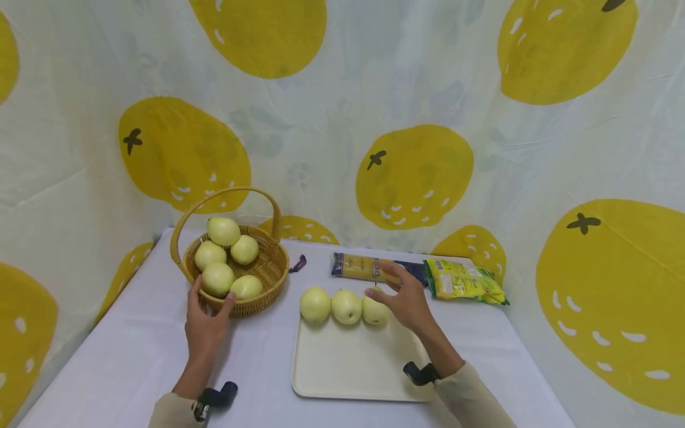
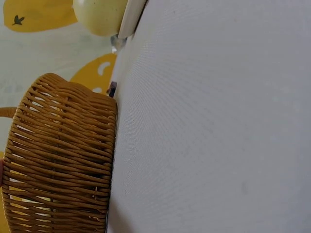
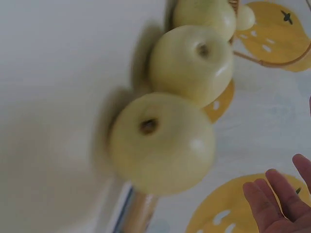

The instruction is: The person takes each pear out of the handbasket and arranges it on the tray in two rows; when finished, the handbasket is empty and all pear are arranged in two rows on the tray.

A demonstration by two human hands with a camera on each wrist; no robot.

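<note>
Three pale yellow-green pears stand in a row along the far edge of a cream tray. My right hand hovers over the rightmost pear, thumb and fingers spread apart with nothing between them. On the left is a wicker basket with an arched handle, holding several more pears. At its front rim is my left hand, thumb and fingers spread either side of the front-left pear. The left wrist view mostly shows the basket's woven side.
Behind the tray lies a long yellow and blue packet, with a yellow-green bag to its right. A small dark purple wrapped piece lies beside the basket. Patterned curtain encloses the white-covered table.
</note>
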